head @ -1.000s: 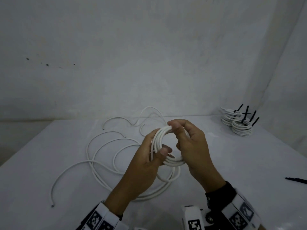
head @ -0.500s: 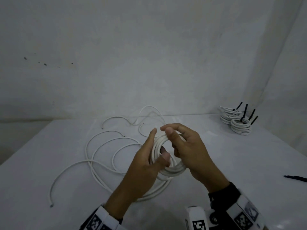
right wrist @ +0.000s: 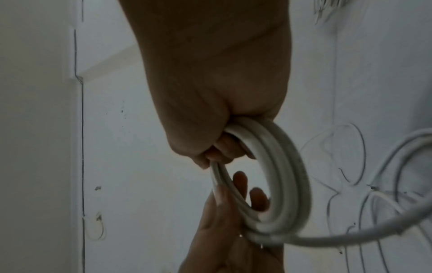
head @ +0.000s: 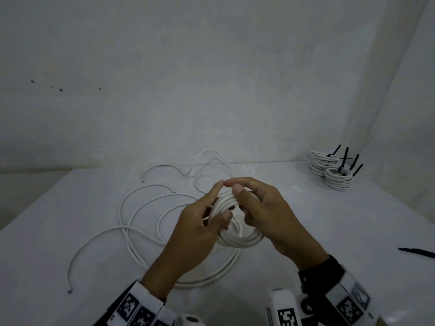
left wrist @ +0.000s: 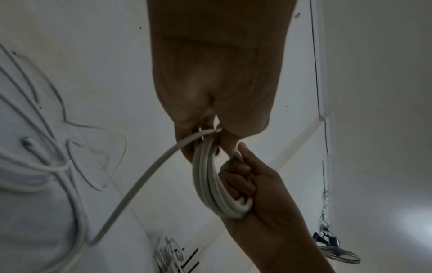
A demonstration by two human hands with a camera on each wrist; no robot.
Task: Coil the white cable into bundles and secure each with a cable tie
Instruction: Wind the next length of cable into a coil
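Both hands hold a small coil of white cable (head: pixel 237 240) above the table's middle. My left hand (head: pixel 217 203) pinches the coil's left side between thumb and fingers. My right hand (head: pixel 244 198) grips its right and far side with curled fingers. In the left wrist view the coil (left wrist: pixel 210 177) has several turns, and one loose strand (left wrist: pixel 131 194) runs from it down to the table. The right wrist view shows the coil (right wrist: pixel 287 175) hooked over the right hand's fingers. The uncoiled cable (head: pixel 141 208) lies in wide loops on the table (head: pixel 58 231) to the left.
Finished white bundles (head: pixel 334 175) with black ties sticking up are stacked at the table's far right corner. A loose black cable tie (head: pixel 419 251) lies at the right edge. Walls close the table in at the back and on the right.
The coil has tilted from upright towards flat. The right hand has shifted its grip round the coil, and both hands have sunk a little towards the table.
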